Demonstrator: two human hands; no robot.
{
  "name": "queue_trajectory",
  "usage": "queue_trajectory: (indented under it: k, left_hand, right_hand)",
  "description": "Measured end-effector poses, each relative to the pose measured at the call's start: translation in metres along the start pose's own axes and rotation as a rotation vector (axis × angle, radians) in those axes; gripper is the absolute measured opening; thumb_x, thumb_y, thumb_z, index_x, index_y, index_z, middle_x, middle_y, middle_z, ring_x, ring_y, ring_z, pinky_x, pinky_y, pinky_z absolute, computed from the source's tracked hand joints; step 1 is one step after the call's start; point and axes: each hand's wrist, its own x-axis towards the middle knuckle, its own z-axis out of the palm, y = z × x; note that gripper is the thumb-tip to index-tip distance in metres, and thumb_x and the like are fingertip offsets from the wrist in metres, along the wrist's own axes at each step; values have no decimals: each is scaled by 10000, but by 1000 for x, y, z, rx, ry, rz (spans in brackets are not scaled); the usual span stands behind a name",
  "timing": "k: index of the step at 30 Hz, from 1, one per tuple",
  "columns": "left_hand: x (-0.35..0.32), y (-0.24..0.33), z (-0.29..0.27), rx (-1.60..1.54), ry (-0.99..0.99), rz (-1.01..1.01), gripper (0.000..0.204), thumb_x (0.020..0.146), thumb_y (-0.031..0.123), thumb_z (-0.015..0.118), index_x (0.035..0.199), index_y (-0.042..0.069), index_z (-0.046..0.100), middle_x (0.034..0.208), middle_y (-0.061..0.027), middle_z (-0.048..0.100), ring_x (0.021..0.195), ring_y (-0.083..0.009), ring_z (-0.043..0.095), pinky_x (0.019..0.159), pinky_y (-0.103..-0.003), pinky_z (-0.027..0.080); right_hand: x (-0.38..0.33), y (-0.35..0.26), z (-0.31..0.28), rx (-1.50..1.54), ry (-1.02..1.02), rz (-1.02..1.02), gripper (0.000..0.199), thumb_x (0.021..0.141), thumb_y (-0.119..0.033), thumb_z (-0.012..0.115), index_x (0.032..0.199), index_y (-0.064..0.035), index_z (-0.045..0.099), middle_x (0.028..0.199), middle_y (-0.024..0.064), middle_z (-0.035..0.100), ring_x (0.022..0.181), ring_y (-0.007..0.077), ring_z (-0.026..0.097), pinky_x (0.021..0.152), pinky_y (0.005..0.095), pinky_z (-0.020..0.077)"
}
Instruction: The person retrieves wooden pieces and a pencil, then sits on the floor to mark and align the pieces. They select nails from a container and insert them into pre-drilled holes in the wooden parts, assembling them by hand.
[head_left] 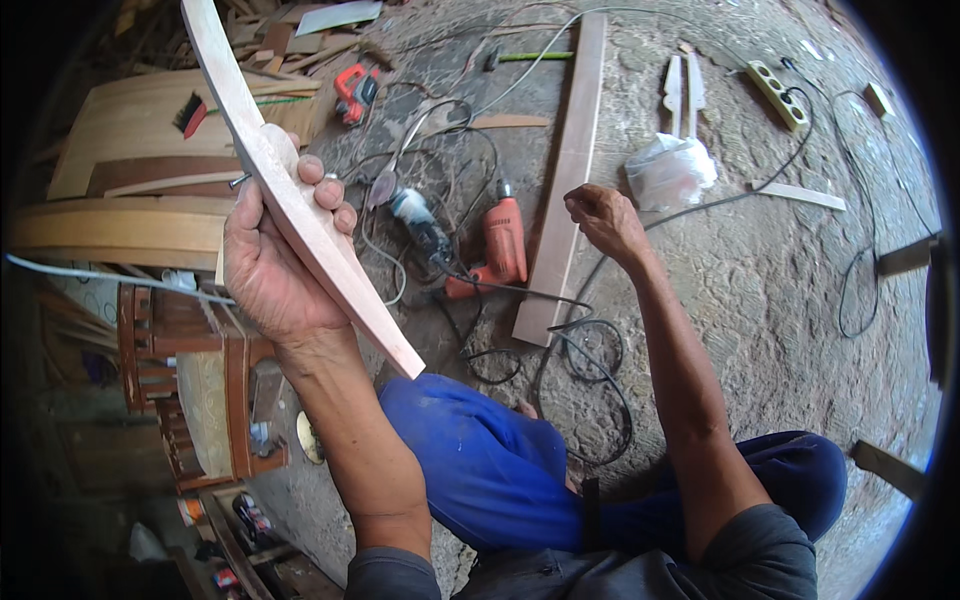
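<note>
My left hand grips a curved, pale wooden piece, raised and slanting across the upper left. A rounded wooden bump shows beside its middle. By my thumb a small metal screw or bolt sticks out; what it is fixed in is hidden. My right hand hovers at the right edge of a long flat plank on the floor. Its fingers are curled and pinched together; anything between them is too small to make out.
An orange drill, a blue-and-black power tool and a red power tool lie among tangled cords. Beyond are a green-handled hammer, a plastic bag and a power strip. Wooden furniture stands left.
</note>
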Motion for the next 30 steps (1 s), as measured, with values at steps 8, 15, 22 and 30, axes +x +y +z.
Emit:
queue_trajectory:
  k: [8,15,22,30]
  left_hand:
    - [-30,20,-1,332,299,142,479,1032,294,516,1349,-64,490,1066,-206,620,877,-260,644,687,-346,567]
    - [-37,32,-21,650,246,179,415,1003,228,579,1294,-67,557,977,-189,706,769,-208,695,719,-298,571]
    - [-97,50,-29,1063,379,-16,465,1001,258,578,1315,-84,549,998,-130,692,810,-132,662,773,-274,549]
    - [-169,88,-28,1057,449,-123,556,990,267,621,1387,-99,492,1080,-220,678,873,-185,688,784,-308,573]
  right_hand:
    - [8,-13,55,30,-106,-105,293,966,-281,624,1056,-22,725,945,236,719,915,420,703,800,481,532]
    - [-27,-58,104,30,-271,-160,251,961,-261,639,1059,-52,736,972,205,728,924,405,708,801,476,539]
    - [-106,-78,189,18,-598,-287,216,961,-229,624,1052,-53,713,1007,189,727,948,405,695,821,491,540]
    - [-208,-29,278,-197,-961,-310,210,964,-268,602,1026,-92,699,972,180,729,934,399,707,805,500,564]
